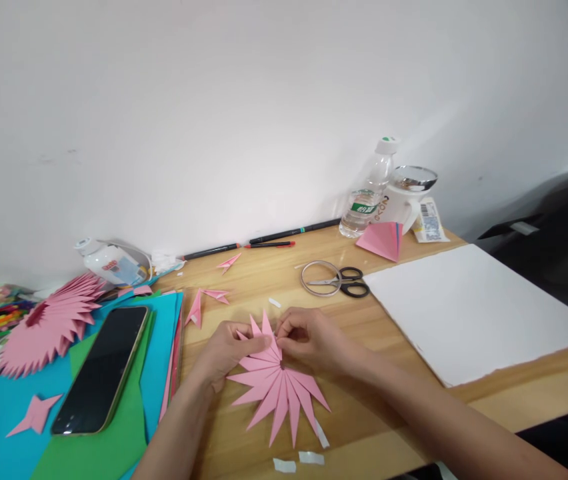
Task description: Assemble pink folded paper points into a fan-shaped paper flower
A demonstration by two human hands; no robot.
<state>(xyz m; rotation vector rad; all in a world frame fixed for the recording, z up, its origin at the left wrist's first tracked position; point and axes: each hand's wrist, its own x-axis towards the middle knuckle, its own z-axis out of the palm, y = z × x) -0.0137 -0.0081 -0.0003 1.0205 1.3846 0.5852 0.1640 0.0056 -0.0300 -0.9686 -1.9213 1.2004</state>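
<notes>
A partly round fan of folded pink paper points (277, 393) lies on the wooden table, its spikes spreading outward from a small centre hole. My left hand (231, 350) grips its upper left side, thumb laid across the folds. At the upper right edge, the fingertips of my right hand (309, 337) are pinched together against a spike; whether they hold a small piece there is hidden. Bits of white paper strip (284, 465) lie near the front edge. Loose folded pink pieces (195, 310) rest beyond my left hand.
Scissors (351, 281) and a metal ring (321, 279) lie ahead. To the right is a white board (479, 313); behind it stand a water bottle (369, 190) and a mug (401, 207). A phone (101, 370) and a larger pink paper fan (51, 327) rest on coloured sheets, left.
</notes>
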